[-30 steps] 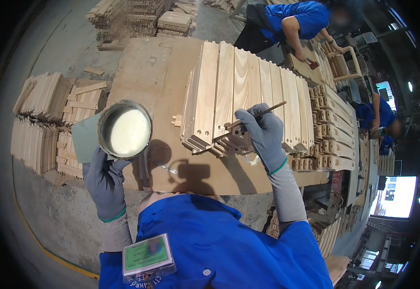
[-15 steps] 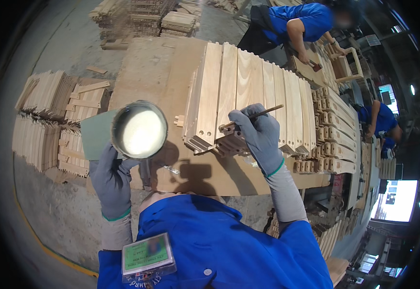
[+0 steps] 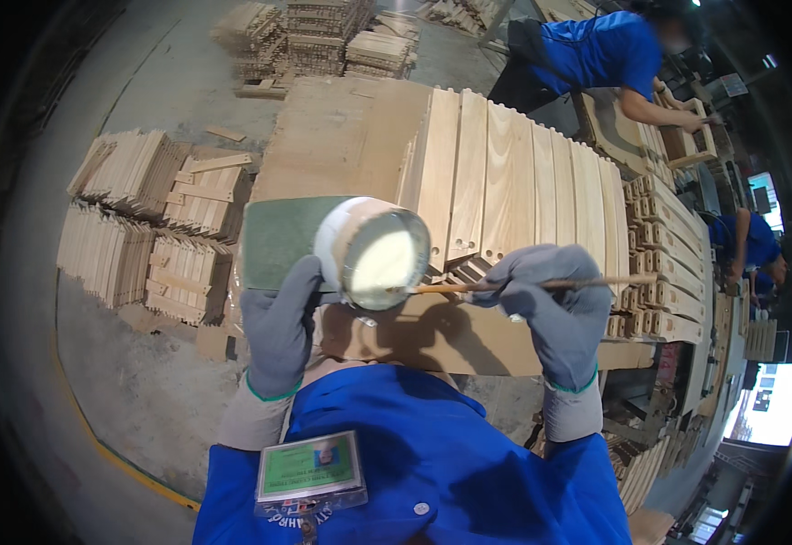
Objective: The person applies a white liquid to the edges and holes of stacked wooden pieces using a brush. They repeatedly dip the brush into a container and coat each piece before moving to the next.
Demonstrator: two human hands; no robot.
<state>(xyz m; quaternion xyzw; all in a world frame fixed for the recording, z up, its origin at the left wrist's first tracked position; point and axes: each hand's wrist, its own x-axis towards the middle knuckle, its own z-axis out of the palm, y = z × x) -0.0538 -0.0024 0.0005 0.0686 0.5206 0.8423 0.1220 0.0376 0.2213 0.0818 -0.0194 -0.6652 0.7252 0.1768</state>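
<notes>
My left hand (image 3: 279,322), in a grey glove, is wrapped round a round tub (image 3: 346,227) of creamy white liquid, tilted toward me. A flat dark green sheet (image 3: 278,245) sticks out to the left behind the tub; whether my fingers grip it too cannot be made out. In my gloved right hand (image 3: 555,304) is a thin wooden stick (image 3: 446,289), pinched and lying almost level. Its left tip reaches into the tub at the liquid's edge. Just beyond my right hand stands a row of pale wooden boards (image 3: 514,177) with drilled holes at their near ends.
The boards rest on a brown work surface (image 3: 323,136). Slotted wooden parts (image 3: 668,245) are stacked to their right. More wooden slats (image 3: 109,245) lie piled on the left floor. A co-worker in blue (image 3: 596,54) works at the far right, another person (image 3: 746,241) beyond.
The tub and green sheet have moved right, toward the middle. My right hand has left the boards' end, and the stick's tip has swung into the tub.
</notes>
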